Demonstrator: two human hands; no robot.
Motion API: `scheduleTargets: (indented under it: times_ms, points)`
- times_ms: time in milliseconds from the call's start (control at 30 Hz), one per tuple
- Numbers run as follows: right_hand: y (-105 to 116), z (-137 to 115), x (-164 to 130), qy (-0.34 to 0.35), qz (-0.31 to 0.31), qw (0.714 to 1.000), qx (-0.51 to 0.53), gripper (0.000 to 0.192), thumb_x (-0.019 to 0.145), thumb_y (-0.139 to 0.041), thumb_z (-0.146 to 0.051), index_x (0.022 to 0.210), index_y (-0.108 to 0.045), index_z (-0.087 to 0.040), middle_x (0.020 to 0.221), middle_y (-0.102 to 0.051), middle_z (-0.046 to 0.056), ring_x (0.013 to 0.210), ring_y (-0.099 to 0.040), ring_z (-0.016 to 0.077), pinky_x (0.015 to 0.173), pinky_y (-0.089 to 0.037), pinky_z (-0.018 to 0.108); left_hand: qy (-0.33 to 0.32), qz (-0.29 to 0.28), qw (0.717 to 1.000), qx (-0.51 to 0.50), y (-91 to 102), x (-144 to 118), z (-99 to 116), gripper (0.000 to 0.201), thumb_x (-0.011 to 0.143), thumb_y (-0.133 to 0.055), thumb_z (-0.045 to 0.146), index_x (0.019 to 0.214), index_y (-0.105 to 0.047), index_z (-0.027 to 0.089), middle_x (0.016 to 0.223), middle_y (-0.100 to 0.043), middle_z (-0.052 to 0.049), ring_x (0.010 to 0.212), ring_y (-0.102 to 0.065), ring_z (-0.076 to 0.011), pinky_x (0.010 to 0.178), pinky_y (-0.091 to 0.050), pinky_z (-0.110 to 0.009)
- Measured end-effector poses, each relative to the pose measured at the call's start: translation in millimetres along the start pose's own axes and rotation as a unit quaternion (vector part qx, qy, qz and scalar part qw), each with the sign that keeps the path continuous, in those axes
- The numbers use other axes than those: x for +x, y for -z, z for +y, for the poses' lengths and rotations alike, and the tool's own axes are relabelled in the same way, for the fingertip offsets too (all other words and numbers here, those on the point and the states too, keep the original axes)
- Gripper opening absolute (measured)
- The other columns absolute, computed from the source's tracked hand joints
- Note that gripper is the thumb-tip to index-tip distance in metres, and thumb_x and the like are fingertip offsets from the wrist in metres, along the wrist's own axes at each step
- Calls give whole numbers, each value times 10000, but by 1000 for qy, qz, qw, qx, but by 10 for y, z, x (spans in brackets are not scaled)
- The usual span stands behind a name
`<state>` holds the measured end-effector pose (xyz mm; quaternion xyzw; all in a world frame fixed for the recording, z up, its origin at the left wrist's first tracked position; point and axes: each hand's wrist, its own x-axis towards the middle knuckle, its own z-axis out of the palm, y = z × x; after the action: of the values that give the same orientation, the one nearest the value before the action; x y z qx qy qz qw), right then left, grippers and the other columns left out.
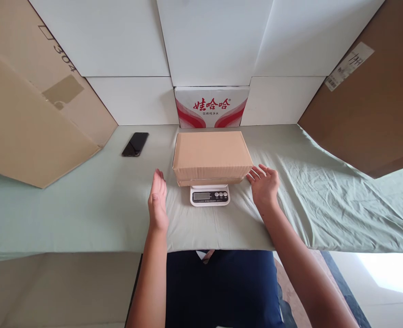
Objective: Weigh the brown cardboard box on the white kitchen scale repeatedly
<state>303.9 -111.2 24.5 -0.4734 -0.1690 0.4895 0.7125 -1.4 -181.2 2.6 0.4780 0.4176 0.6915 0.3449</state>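
The white scale (209,195) is mostly hidden under the one brown cardboard box (212,156) resting on it — only its near edge with the display shows, the reading too small to make out. Both sit mid-tabletop (68,205), which is draped in a wrinkled pale green cloth, with white panels behind. Two hands flank the box: the left hand (158,205) stands edge-up, apart from it, grip wide; the right hand (264,184) has its fingertips just beside the box's near right corner, grip also wide, holding nothing. One black phone (135,144) lies far left; a red-and-white carton (211,107) stands behind — two large cardboard boxes are cut off at the sides.
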Motion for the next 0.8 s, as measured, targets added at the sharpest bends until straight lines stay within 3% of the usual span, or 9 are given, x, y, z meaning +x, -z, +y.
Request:
scheduleTargets:
  times_ms: [567,800]
  points:
    - [-129,-66,-123,-55,-49,996,45,168,765,-494,-294,817,-618,-193,816,-635,39,695,-650,142,598,-553,254,17,-51,998,23,-12,-22,-23,730,972,-413,696,1597,-375,320,1726,-288,-35,1614,-218,-276,1324,-222,-440]
    - [-147,-52,-136,-56,-66,995,47,131,777,-503,-295,768,-598,-206,802,-628,21,679,-634,118,564,-532,212,34,-65,997,28,-34,-33,-13,773,959,-403,723,1609,-350,309,1729,-282,-38,1612,-220,-281,1325,-218,-438]
